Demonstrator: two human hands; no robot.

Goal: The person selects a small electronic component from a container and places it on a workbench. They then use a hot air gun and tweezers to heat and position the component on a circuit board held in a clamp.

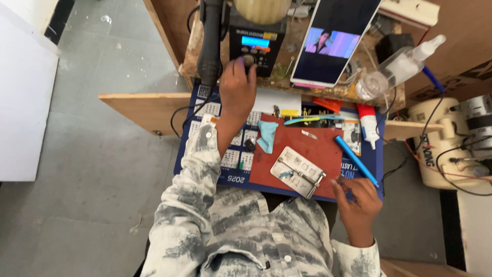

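The left hand [237, 82] pinched the knob [249, 60] on the black box [256, 43], right at its fingertips, while the right hand [359, 200] curled by the metal plate [298, 171].

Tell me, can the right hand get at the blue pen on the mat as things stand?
Probably yes: the right hand rests just below the blue pen, whose lower end lies beside it, with nothing between them.

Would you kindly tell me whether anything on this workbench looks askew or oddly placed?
The clear plastic spray bottle lies tipped on its side on the wooden shelf, beside the propped tablet. Nothing looks spilled.
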